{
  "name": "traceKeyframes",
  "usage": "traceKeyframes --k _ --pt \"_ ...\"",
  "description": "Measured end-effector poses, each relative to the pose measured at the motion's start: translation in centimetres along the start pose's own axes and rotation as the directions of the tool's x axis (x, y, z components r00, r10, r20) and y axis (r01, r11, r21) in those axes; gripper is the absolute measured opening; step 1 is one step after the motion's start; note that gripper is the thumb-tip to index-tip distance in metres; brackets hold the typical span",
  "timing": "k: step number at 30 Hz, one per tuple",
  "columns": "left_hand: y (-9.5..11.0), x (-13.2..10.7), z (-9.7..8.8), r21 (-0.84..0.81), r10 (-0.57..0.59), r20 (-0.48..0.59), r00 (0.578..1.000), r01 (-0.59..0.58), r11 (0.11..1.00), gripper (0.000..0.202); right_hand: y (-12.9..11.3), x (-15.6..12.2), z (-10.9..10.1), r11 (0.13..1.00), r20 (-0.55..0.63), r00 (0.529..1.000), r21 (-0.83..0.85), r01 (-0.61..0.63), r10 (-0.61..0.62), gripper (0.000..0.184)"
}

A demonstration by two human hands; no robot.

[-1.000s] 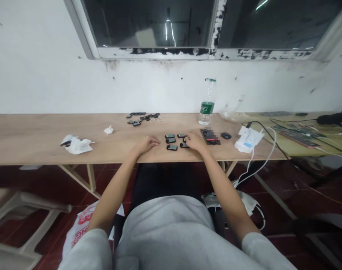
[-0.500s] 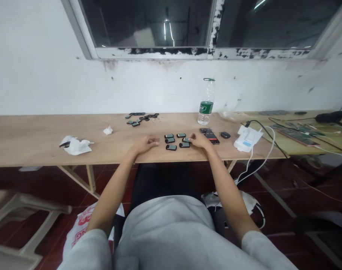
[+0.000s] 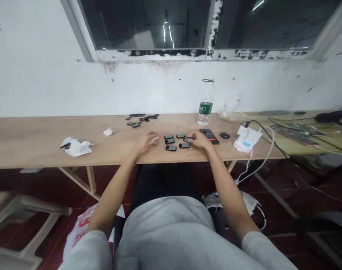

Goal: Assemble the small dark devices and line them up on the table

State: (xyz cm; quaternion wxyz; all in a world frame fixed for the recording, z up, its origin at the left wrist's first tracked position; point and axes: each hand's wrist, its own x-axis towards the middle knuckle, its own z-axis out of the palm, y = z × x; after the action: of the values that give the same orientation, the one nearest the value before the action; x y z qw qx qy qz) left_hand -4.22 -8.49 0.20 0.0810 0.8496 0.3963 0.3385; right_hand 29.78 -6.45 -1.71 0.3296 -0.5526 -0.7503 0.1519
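My right hand (image 3: 198, 141) grips the edge of a small black-framed piece with a grey-green face (image 3: 188, 139), close above the tabletop. Just left of it, several like pieces lie in two loose columns, among them a front-left piece (image 3: 171, 148), a back-right piece (image 3: 181, 136) and a front-right piece (image 3: 184, 145). My left hand (image 3: 145, 144) rests on the table left of these columns. Its fingers are loosely bent and apart, and I see nothing clear between them.
More black pieces (image 3: 144, 119) and small pale bits lie at the back. A water bottle (image 3: 205, 108), phone (image 3: 209, 136), small black object (image 3: 225, 135) and white cabled device (image 3: 247, 138) stand or lie right. Crumpled tissues (image 3: 78, 147) lie left on the wooden table (image 3: 33, 142).
The piece in my right hand has shifted slightly and looks more tilted. My left hand's fingers have moved a little on the table and are less blurred. The other pieces stay put.
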Motion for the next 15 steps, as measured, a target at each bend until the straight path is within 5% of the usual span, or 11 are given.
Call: traceKeyframes --k 7,15 --pt "3.8 0.4 -0.5 0.062 0.062 -0.021 0.998 -0.061 0.996 0.031 -1.4 -0.2 -0.6 0.960 -0.196 0.981 0.273 0.068 -0.014 0.018" --pt "7.0 0.4 1.7 0.043 0.223 -0.115 0.968 -0.220 0.975 0.013 -7.1 -2.4 -0.8 0.894 -0.027 0.985 0.415 0.168 -0.172 0.022"
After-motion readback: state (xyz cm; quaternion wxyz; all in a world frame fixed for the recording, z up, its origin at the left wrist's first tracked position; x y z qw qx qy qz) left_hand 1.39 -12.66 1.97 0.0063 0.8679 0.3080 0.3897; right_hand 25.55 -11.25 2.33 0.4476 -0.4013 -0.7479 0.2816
